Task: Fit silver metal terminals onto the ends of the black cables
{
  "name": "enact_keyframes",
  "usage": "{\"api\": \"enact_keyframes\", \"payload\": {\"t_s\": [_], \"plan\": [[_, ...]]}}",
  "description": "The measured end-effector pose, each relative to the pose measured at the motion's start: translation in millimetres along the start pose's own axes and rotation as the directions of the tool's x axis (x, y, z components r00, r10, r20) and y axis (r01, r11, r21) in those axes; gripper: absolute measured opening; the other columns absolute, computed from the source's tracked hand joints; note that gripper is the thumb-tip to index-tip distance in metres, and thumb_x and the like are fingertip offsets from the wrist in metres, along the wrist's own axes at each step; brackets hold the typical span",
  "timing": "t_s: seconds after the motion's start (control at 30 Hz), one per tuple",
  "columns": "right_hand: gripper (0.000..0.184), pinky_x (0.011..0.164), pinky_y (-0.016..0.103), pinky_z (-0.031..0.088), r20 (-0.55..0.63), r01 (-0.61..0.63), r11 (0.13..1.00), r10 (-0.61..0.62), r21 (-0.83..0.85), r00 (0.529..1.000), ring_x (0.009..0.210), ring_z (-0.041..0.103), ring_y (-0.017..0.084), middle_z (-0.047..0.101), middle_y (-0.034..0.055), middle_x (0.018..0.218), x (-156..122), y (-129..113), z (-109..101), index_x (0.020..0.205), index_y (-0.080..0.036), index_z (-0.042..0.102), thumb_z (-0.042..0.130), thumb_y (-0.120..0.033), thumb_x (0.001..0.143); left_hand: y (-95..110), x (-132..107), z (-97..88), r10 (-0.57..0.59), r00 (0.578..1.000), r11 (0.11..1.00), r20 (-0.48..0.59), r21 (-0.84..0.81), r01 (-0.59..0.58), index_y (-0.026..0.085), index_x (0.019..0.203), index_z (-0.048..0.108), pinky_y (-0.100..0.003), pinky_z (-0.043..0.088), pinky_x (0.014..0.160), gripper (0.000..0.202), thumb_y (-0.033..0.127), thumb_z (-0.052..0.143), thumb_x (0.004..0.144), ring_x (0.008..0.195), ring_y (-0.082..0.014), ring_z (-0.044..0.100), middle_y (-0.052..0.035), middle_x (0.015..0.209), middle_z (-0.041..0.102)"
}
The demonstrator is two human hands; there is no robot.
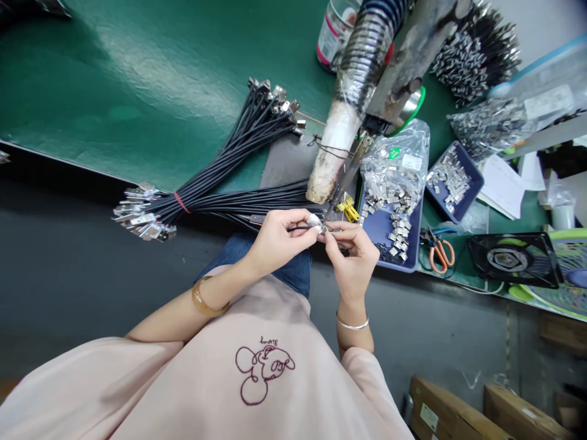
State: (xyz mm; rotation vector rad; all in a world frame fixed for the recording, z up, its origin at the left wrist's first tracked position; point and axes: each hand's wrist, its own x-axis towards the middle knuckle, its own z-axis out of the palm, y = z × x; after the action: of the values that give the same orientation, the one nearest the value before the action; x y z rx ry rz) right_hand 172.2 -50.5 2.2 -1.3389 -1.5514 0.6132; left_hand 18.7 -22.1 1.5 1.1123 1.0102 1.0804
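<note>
My left hand (279, 238) pinches a black cable (298, 228) close to its end, with a white cover on one fingertip. Against it, the fingers of my right hand (352, 256) are closed on a small metal connector part (323, 230) at the cable's tip. Fingertips hide most of that part, so its fit on the cable cannot be made out. Just beyond my hands lies a bundle of black cables (215, 168) with metal-ended plugs, tied by a red band (181, 202). More loose cables (270, 199) run behind my left hand.
A fume hose (331, 146) and metal arm hang just above my hands. To the right are a blue tray (415, 250) of metal shells, a smaller bin (477, 183), orange-handled pliers (443, 255) and a black fan (513, 260). Yellow clips (350, 210) lie nearby.
</note>
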Motion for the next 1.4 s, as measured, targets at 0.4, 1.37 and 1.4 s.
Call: {"api": "enact_keyframes", "payload": {"t_s": [0.4,1.37,1.4], "plan": [[0.013,0.081,0.028,0.058,-0.057,0.298,0.909,-0.327,-0.293,0.943,0.088,0.072,0.014,0.074,0.0011,0.094,8.3,2.8,7.5,0.084,-0.023,0.065,0.069,-0.010,0.086,-7.2,7.8,2.2,0.065,0.997,0.996,-0.046,0.060,-0.063,0.014,0.077,0.067,-0.018,0.027,0.049,0.006,0.019,0.064,0.078,0.052,-0.0056,0.034,0.0045,0.058,0.042],[0.014,0.048,0.020,0.042,0.022,0.255,0.868,-0.272,-0.427,0.962,0.041,0.043,0.005,0.054,-0.0090,0.056,-21.0,-3.7,-14.0,0.103,-0.024,0.067,0.069,-0.027,0.089,12.9,-7.5,-23.6,-0.015,0.945,1.000,0.327,-0.011,0.019,0.012,0.065,0.063,-0.018,0.044,0.055,0.019,0.015,0.058,0.082,0.052,-0.0061,0.052,-0.0015,0.060,0.065],[0.015,0.048,0.020,0.041,0.045,0.276,0.857,-0.285,-0.436,0.957,0.040,0.042,0.005,0.053,-0.0097,0.054,-21.5,-5.0,-14.2,0.104,-0.023,0.068,0.069,-0.026,0.089,11.3,-7.8,-23.1,-0.017,0.947,1.000,0.321,-0.008,0.021,0.012,0.065,0.063,-0.018,0.044,0.057,0.018,0.016,0.059,0.082,0.053,-0.0065,0.053,-0.0012,0.061,0.064]]}}
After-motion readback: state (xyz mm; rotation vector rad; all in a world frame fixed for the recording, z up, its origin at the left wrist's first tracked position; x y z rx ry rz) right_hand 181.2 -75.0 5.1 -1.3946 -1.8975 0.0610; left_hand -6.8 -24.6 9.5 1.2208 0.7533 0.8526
